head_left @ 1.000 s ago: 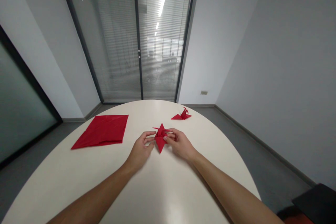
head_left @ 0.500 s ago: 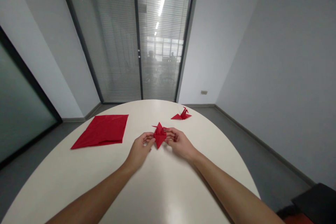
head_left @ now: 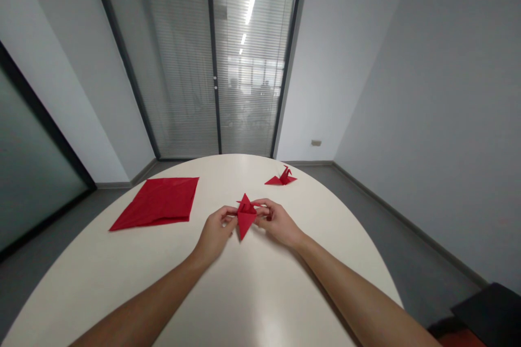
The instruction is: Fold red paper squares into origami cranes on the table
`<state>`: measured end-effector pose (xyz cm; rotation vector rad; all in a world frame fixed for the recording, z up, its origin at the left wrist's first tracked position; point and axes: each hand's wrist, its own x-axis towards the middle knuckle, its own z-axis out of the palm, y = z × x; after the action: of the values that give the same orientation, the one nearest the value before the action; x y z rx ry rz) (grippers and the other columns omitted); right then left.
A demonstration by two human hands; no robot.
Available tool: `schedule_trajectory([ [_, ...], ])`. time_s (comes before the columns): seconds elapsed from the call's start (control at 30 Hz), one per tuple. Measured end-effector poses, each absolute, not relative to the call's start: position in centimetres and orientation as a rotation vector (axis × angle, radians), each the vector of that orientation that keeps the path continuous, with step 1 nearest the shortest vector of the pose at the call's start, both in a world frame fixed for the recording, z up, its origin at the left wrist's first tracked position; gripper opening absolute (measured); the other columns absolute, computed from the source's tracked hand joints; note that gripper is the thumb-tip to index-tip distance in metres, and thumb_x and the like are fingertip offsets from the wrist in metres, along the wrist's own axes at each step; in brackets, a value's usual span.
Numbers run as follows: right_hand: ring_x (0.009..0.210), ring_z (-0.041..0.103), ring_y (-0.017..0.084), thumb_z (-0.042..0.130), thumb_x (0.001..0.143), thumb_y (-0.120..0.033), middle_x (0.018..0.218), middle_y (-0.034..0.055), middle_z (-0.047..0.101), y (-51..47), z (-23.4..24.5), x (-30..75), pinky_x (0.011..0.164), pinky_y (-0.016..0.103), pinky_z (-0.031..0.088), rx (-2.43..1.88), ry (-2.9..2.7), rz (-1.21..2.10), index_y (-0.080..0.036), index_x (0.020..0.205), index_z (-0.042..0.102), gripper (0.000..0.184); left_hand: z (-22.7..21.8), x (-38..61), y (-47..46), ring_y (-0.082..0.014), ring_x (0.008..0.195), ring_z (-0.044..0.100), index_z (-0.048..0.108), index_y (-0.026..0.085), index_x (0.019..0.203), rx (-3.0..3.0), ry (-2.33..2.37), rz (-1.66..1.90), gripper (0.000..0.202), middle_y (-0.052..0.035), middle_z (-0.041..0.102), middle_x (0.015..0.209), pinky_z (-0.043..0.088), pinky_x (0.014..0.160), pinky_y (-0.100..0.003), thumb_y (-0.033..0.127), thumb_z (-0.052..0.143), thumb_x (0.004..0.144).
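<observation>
A small red origami crane (head_left: 246,219) is held between both hands over the middle of the table. Its near wing points down toward me, the far wing stands up behind, and narrow points stick out to each side. My left hand (head_left: 217,227) pinches the left side with curled fingers. On the opposite side, the thumb and fingers of my right hand (head_left: 277,222) close on the paper. Fingertips partly cover both sides of the fold. Beyond my right hand, a second red paper crane (head_left: 284,178) stands with its wings spread.
A stack of red paper sheets (head_left: 163,200) lies at the left of the round white table (head_left: 228,303). Past the far edge stands a glass partition with blinds (head_left: 252,114). A dark chair-like object (head_left: 488,314) sits at the lower right.
The near wing of the held crane has tilted down and reaches further toward me. The far wing tip sits slightly lower. Both hands have hardly moved.
</observation>
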<state>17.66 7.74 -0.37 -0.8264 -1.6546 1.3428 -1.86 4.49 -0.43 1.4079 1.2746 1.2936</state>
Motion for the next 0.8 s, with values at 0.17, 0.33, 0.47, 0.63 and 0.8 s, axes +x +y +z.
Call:
schedule_trajectory([
  [0.17,0.079,0.066,0.017,0.075,0.080,-0.032,0.094,0.0058,0.075,7.93,-0.53,17.80,0.072,0.030,0.044,-0.849,-1.668,1.315,-0.018,0.109,0.064,0.034,-0.06,-1.81,4.34,-0.0162,0.061,0.061,0.067,0.016,0.085,1.320,1.235,1.298,0.028,-0.0022,0.068,0.068,0.044,0.051,-0.023,0.038,0.069,0.068],
  [0.33,0.088,0.066,0.020,0.076,0.078,-0.034,0.098,0.0070,0.073,8.07,-0.63,17.83,0.076,0.032,0.047,-0.875,-1.681,1.231,-0.018,0.103,0.068,0.030,0.10,-1.85,4.35,-0.0158,0.060,0.061,0.066,0.016,0.082,1.315,1.229,1.295,0.023,-0.0021,0.070,0.069,0.045,0.056,-0.025,0.032,0.066,0.065],
  [0.47,0.079,0.066,0.019,0.075,0.078,-0.035,0.091,0.0060,0.073,7.95,-0.33,17.94,0.070,0.031,0.046,-0.923,-1.681,1.215,-0.017,0.096,0.069,0.026,-0.23,-1.85,4.45,-0.0164,0.062,0.062,0.067,0.017,0.083,1.338,1.231,1.267,0.024,-0.0034,0.071,0.072,0.045,0.058,-0.025,0.030,0.066,0.064],
  [0.63,0.079,0.066,0.019,0.078,0.074,-0.036,0.090,0.0066,0.074,7.97,-0.38,17.89,0.071,0.030,0.046,-0.918,-1.646,1.250,-0.016,0.094,0.068,0.030,-0.53,-1.75,4.59,-0.0164,0.065,0.064,0.063,0.017,0.091,1.273,1.201,1.286,0.034,-0.0051,0.071,0.081,0.045,0.054,-0.024,0.038,0.069,0.065],
  [0.8,0.076,0.066,0.018,0.079,0.072,-0.039,0.087,0.0062,0.074,8.04,-0.21,17.85,0.073,0.032,0.048,-0.938,-1.641,1.260,-0.015,0.091,0.068,0.032,-0.16,-1.72,4.41,-0.0177,0.071,0.066,0.065,0.017,0.097,1.298,1.203,1.291,0.039,-0.0063,0.071,0.085,0.047,0.054,-0.023,0.042,0.069,0.068],
])
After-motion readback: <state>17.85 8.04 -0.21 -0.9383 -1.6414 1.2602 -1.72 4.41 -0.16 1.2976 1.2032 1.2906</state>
